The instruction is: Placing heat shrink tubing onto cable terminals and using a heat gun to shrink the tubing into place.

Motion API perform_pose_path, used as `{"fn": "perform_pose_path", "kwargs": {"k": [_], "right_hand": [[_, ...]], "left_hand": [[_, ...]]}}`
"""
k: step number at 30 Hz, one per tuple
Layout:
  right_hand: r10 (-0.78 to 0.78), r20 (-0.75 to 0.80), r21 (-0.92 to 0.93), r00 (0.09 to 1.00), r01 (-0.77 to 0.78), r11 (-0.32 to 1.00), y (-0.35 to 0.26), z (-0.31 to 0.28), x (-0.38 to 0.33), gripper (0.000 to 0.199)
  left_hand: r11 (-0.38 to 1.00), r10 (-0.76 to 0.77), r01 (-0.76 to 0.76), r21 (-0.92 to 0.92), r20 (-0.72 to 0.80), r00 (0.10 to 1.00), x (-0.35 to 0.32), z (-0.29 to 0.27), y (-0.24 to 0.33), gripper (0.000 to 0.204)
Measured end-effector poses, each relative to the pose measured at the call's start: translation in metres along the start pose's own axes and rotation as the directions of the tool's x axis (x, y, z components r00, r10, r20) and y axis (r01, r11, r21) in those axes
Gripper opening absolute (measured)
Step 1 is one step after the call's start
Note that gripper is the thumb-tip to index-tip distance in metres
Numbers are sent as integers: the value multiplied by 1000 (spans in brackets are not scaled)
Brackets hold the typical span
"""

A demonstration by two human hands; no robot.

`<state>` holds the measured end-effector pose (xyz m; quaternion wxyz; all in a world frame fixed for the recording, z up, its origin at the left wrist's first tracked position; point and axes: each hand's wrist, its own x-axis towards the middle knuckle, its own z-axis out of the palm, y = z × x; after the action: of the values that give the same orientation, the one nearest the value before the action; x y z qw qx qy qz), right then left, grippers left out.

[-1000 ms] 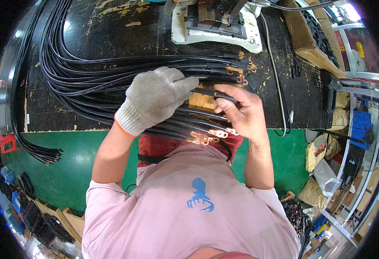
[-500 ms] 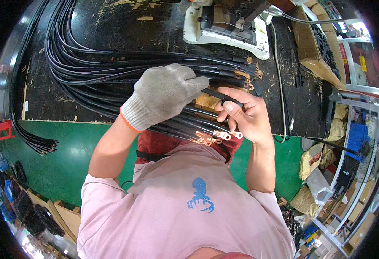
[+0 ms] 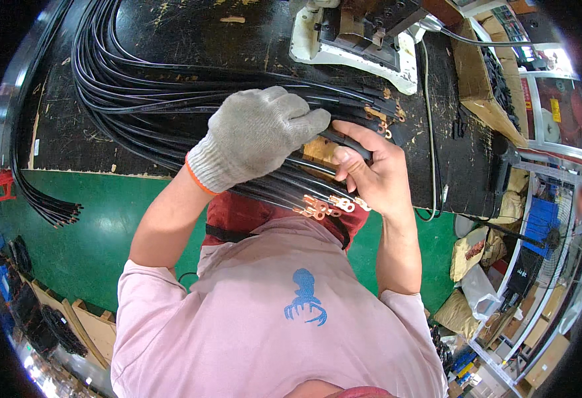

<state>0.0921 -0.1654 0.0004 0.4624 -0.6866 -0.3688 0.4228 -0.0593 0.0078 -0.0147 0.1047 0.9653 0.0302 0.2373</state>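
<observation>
Scuffed black tabletop (image 3: 178,40): gloved left hand (image 3: 259,134) and bare right hand (image 3: 378,171) pinch a smooth black cable (image 3: 352,145).

I count one gloved grip (image 3: 261,129), one bare grip (image 3: 374,172), one surface (image 3: 191,40), one white-based machine (image 3: 364,43); black cables (image 3: 165,106) exceed ten, exact count obscured.

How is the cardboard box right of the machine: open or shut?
Open: the box has no cover over its top, and black pieces show inside.
</observation>
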Motion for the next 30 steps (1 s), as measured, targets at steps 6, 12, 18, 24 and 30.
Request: {"fn": "perform_pose_path", "kwargs": {"k": [6, 12, 18, 24, 30], "right_hand": [[-176, -203, -1, 963, 179, 984, 20, 5, -6, 31], [-136, -204, 117, 969, 163, 980, 20, 11, -1, 25], [-131, -204, 147, 970, 162, 976, 19, 12, 2, 25], [-107, -189, 145, 976, 136, 980, 18, 12, 6, 24], [-82, -172, 158, 982, 110, 981, 16, 7, 6, 25]], "left_hand": [[999, 20, -21, -24, -34, 999, 2, -1, 1, 37], [1000, 4, -4, -27, 8, 1000, 3, -4, 2, 40], [999, -2, 2, -34, 9, 1000, 6, -5, 3, 36], [1000, -10, 11, -28, 32, 999, 7, -7, 4, 33], [999, -24, 25, -27, 56, 998, 10, -6, 8, 31]]}}
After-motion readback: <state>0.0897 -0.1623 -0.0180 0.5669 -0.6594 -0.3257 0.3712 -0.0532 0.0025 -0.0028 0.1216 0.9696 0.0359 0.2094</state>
